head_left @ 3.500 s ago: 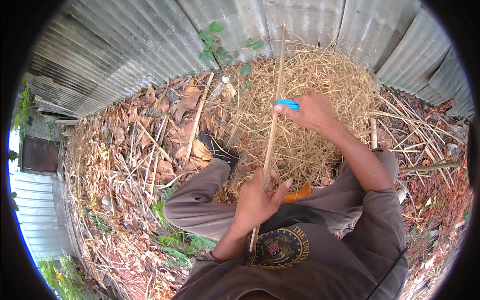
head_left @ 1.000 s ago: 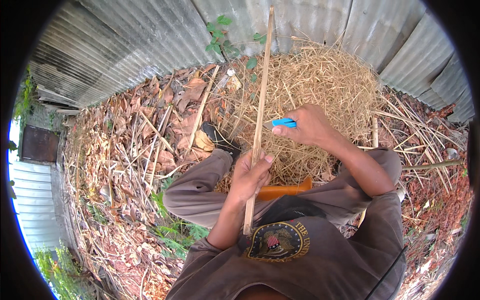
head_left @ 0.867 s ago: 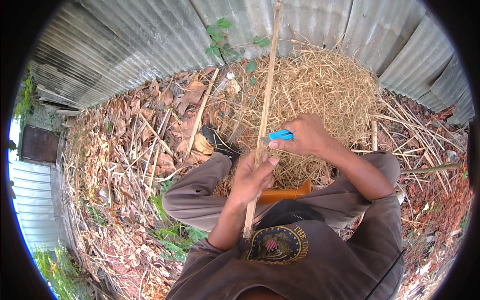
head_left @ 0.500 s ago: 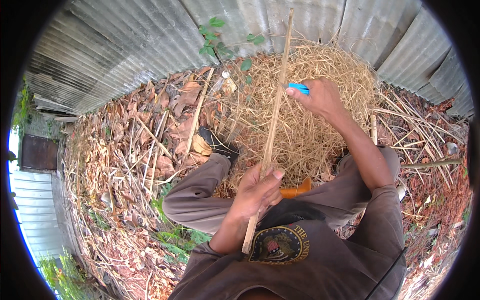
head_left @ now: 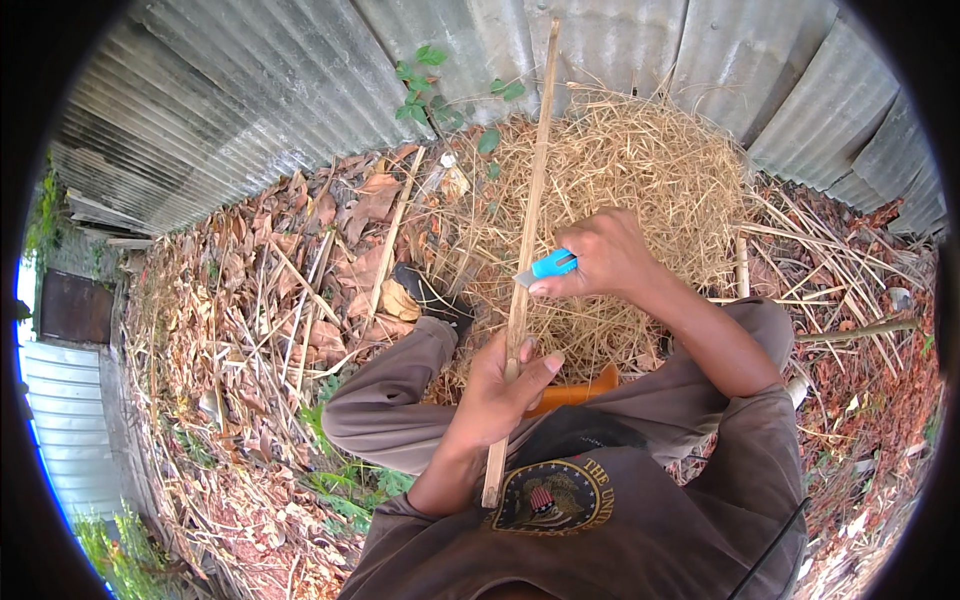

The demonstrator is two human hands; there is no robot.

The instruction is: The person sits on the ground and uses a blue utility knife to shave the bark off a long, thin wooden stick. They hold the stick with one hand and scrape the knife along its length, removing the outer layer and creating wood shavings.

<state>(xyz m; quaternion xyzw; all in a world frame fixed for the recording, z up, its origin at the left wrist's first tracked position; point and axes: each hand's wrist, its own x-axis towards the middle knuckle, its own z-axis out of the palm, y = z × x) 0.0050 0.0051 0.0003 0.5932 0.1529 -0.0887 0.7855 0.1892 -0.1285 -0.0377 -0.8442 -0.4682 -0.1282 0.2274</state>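
A long, thin strip of pale wood or bamboo stands lengthwise before me, its far end up by the metal wall and its near end against my shirt. My left hand is closed round the strip's lower part, thumb along the right side. In my right hand is a blue-handled utility knife, gripped by fingers and thumb. Its short grey blade meets the strip a little beyond my left hand. Some of the right fingers are hidden behind the hand.
A heap of dry straw-like shavings lies beyond my hands, between my bent legs. Corrugated metal sheets form a wall behind it. Dry leaves and loose strips cover the ground at left. An orange object rests by my lap.
My right hand has drawn the knife down along the strip toward my left hand. The strip's far end has shifted slightly left. My left hand keeps its hold.
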